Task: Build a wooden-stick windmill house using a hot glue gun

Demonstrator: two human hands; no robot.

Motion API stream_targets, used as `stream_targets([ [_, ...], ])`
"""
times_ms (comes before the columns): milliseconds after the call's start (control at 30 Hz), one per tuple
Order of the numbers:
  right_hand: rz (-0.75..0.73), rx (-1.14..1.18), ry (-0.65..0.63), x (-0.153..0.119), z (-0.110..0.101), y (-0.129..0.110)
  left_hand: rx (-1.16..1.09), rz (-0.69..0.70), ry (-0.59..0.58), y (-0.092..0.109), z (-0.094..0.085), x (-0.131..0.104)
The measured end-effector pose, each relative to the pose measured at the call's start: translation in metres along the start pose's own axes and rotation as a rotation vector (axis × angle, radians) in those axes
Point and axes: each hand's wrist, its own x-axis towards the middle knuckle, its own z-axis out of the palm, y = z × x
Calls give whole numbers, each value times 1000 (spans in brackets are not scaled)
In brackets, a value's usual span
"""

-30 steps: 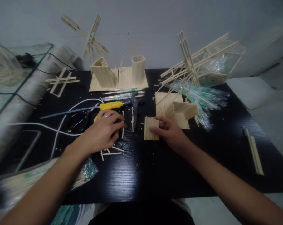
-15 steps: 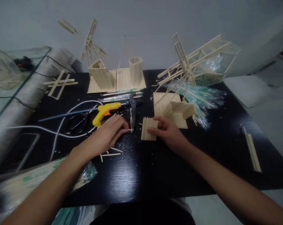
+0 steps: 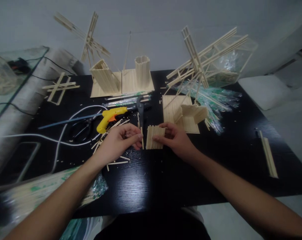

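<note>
Between the thumb and fingers of my left hand (image 3: 124, 137) a short wooden stick (image 3: 142, 138) stands nearly upright, just left of a small panel of sticks glued side by side (image 3: 155, 137). A narrow gap shows between stick and panel. My right hand (image 3: 174, 138) grips the panel by its right side, thumb on the front face. Behind my left hand lie a yellow glue gun (image 3: 112, 116) and a dark cutting tool (image 3: 140, 111). Loose short sticks (image 3: 118, 163) are scattered around my left hand.
A stick base with partial walls (image 3: 172, 106) stands behind my right hand. Two stick towers (image 3: 104, 77) (image 3: 142, 73) are at the back. Bagged sticks (image 3: 48, 190) lie front left, a white cable (image 3: 58, 150) curls at left, and a stick bundle (image 3: 269, 156) lies at right.
My left hand has picked up a short stick from the table and brought it upright beside the panel. The panel, in my right hand, has shifted slightly left in the view.
</note>
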Motion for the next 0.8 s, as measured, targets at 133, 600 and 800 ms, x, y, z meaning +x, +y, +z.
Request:
stream_targets([
  [133,6,-14,-6,0,0,-1,-26,-9,6,2,3,0],
  [600,5,-24,-13,-1,0,-2,-4,-2,-7,-1,5,2],
  [800,-1,-23,-12,-1,1,-1,13,-3,-2,0,7,2],
])
